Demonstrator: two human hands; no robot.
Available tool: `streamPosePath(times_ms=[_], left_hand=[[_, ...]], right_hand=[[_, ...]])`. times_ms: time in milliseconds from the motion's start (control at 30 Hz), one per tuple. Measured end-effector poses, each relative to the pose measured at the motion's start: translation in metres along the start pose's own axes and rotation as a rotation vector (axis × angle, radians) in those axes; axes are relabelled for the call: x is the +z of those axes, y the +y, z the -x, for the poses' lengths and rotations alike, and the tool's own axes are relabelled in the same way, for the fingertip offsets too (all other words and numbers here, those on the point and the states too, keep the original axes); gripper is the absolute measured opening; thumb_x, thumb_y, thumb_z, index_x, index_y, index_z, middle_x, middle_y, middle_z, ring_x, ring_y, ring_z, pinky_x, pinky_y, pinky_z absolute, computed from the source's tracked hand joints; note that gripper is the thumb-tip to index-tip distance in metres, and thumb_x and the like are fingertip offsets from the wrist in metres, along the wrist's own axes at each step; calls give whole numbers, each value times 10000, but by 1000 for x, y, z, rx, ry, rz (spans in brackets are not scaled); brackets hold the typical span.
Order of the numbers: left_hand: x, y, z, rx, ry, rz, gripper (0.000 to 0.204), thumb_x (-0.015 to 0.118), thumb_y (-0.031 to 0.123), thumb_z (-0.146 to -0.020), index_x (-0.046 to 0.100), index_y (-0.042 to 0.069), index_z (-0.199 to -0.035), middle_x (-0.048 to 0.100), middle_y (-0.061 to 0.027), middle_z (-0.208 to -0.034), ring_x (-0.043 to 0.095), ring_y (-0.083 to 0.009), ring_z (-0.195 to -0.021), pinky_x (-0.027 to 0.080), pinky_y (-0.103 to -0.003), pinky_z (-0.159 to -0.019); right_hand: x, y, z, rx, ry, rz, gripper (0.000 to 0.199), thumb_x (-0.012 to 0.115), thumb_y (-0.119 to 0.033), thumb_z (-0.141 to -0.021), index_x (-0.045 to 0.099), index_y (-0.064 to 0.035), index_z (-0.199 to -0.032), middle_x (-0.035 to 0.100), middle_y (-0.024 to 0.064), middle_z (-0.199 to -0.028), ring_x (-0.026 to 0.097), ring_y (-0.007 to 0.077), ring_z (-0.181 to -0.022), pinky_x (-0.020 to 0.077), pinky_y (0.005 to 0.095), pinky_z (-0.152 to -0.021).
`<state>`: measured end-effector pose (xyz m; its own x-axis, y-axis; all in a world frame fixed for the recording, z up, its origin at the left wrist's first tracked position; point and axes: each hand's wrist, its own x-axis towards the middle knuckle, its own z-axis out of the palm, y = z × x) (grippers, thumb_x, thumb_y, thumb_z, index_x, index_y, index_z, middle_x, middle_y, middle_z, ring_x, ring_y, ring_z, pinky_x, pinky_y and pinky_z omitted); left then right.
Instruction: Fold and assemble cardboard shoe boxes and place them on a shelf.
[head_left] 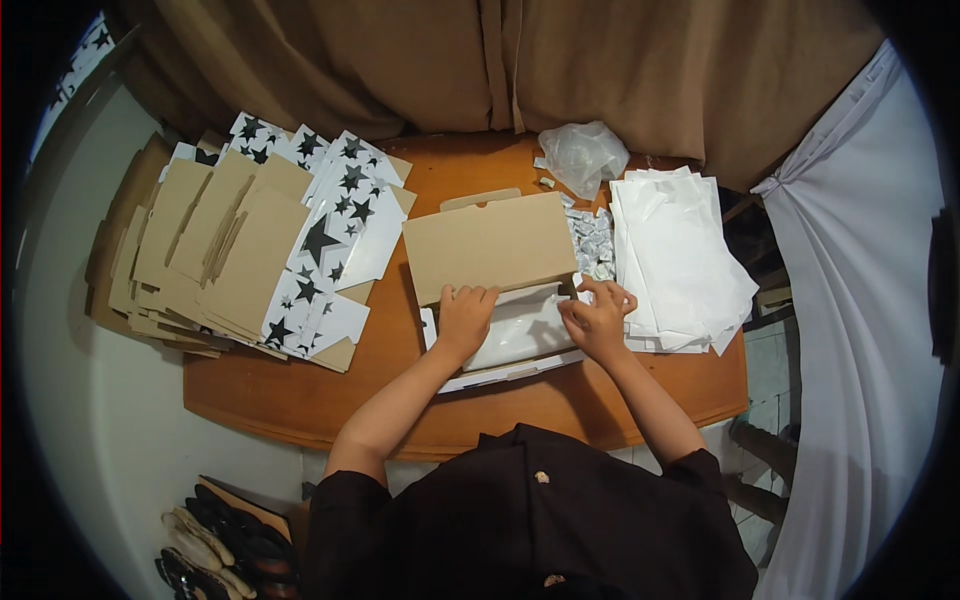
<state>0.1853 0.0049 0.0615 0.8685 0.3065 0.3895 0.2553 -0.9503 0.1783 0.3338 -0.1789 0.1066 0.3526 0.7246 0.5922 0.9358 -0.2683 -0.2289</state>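
Head view: open cardboard box (500, 300) at frame centre on wooden table (300, 400), lid raised toward top. Left hand (466, 312) flat, fingers spread, pressing white plastic-wrapped item (522, 328) down inside box. Right hand (600, 318) pinches wrap edge at box's right side, steadying it. Flat star-printed boxes (330, 240) stacked left; white bags (680, 260) piled right, within reach.

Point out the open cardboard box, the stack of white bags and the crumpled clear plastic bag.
Open cardboard box (490, 245): head view, on its raised brown lid.
Stack of white bags (680, 265): head view, middle of the top bag.
Crumpled clear plastic bag (583, 155): head view, centre of the bundle.
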Motion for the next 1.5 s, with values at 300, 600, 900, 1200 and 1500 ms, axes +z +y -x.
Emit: streamPosePath(times_ms=[300, 600, 900, 1200, 1500], left_hand=[[18, -1, 28, 170, -353, 350, 219, 625, 127, -763, 637, 127, -982, 607, -66, -932, 569, -228, -929, 358, -397, -890], [11, -12, 30, 130, -657, 545, 192, 619, 154, -761, 656, 85, -936, 620, -82, -1043, 568, -251, -1018, 373, -405, -932], [-85, -14, 36, -46, -456, 477, 278, 663, 270, -778, 654, 105, -1003, 618, -66, -1035, 531, -241, -1059, 360, -371, -945], [-62, 15, 117, -21, -145, 238, 325, 684, 308, -764, 653, 203, -1071, 522, -53, -1189, 465, -232, -1169, 220, -593, -1022], [-40, 8, 142, -143, -2, 114, 318, 674, 202, -760, 664, 341, -1046, 449, -32, -1304, 322, -283, -1218, 174, -528, -942]], right_hand=[[11, -11, -4, 14, -21, -177, 113, 747, -189, -666, 712, -234, -763, 566, -28, -1000, 440, 222, -1039, 219, 443, -832], [47, -23, 6, -105, -302, -112, 64, 729, -228, -678, 702, -201, -730, 557, -13, -1060, 441, 230, -1092, 236, 530, -900], [25, -16, -28, 224, -381, -143, 240, 633, -229, -741, 651, -163, -971, 547, 36, -1117, 443, 251, -1124, 229, 536, -932], [71, 40, -58, 1063, -43, -1017, 746, 568, -366, -850, 203, -54, -1421, 544, 150, -1147, 490, 217, -1086, 353, 272, -895], [48, 44, -21, 930, -45, -1347, 616, 366, -556, -912, 401, -109, -1334, 579, 81, -1120, 491, 180, -1080, 273, 335, -983]])
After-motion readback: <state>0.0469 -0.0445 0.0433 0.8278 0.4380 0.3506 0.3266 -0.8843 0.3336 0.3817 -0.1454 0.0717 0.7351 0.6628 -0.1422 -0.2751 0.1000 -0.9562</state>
